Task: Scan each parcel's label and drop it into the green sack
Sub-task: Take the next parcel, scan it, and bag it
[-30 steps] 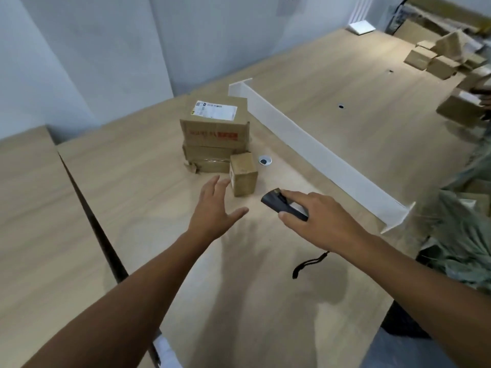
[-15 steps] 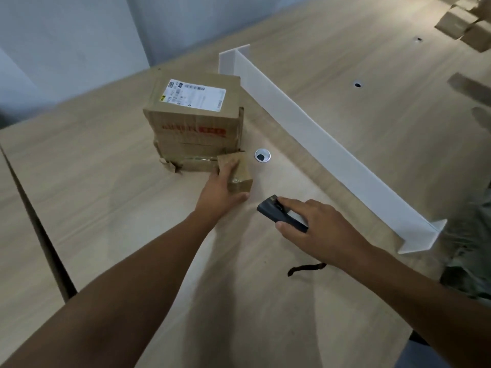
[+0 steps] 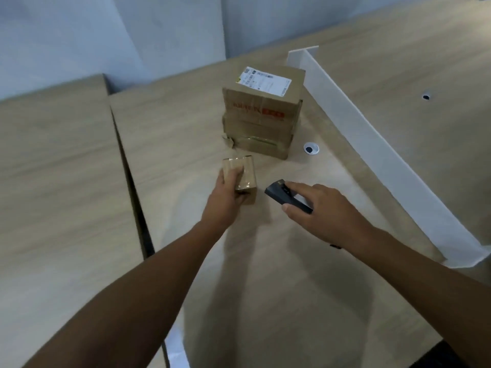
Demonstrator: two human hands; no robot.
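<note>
Pale wood table (image 3: pixel 172 134) fills my view, with a stack (image 3: pixel 259 123) of brown cartons as my landmark. Just in front of the stack, my left hand (image 3: pixel 225 199) grips the parcel (image 3: pixel 245 179), a small brown cardboard box glossy with clear tape. Right of the parcel, also before the stack, my right hand (image 3: pixel 322 208) clasps the dark scanner (image 3: pixel 283 196).

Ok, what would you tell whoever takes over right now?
Left grip holds the small parcel, apart from the stacked parcels behind it, whose top label faces up.
Right grip holds the scanner beside the small parcel.
Green sack is out of view.
Done: small parcel in hand.
Left: scan it, sack it, then the stack.
</note>
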